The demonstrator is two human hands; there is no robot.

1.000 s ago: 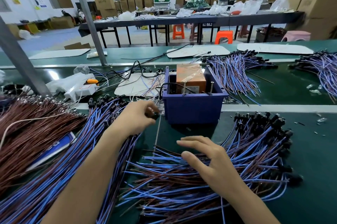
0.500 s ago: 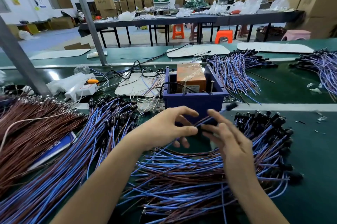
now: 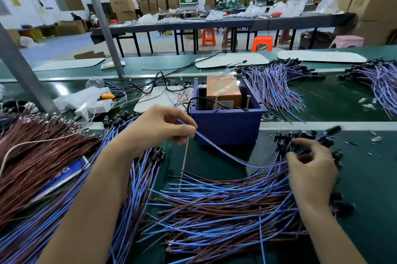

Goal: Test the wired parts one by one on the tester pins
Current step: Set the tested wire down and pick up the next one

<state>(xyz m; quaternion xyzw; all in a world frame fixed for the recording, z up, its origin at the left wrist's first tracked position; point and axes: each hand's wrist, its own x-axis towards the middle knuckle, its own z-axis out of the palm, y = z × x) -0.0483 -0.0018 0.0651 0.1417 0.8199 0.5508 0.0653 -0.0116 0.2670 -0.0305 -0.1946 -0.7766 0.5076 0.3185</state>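
The tester is a dark blue box (image 3: pixel 227 128) holding an orange block (image 3: pixel 223 89), with two upright metal pins (image 3: pixel 248 103) on its near rim. My left hand (image 3: pixel 159 126) pinches the bare end of one blue-and-brown wired part (image 3: pixel 225 153) just left of the box. The wire sags across to my right hand (image 3: pixel 309 169), which holds it loosely near its blurred black head (image 3: pixel 333 129). A loose pile of the same wired parts (image 3: pixel 214 210) lies under and between my hands. The held wire touches no pin.
A second heap of blue wired parts (image 3: pixel 120 178) lies under my left forearm, and a brown wire bundle (image 3: pixel 32 156) sits at far left. More wire bunches (image 3: pixel 275 87) lie behind the box. A grey post (image 3: pixel 103 21) and a white power strip (image 3: pixel 96 106) stand back left.
My hands met over the pile in front of the box and took up one wired part. They have since drawn apart, left hand with the wire end, right hand with the head end.
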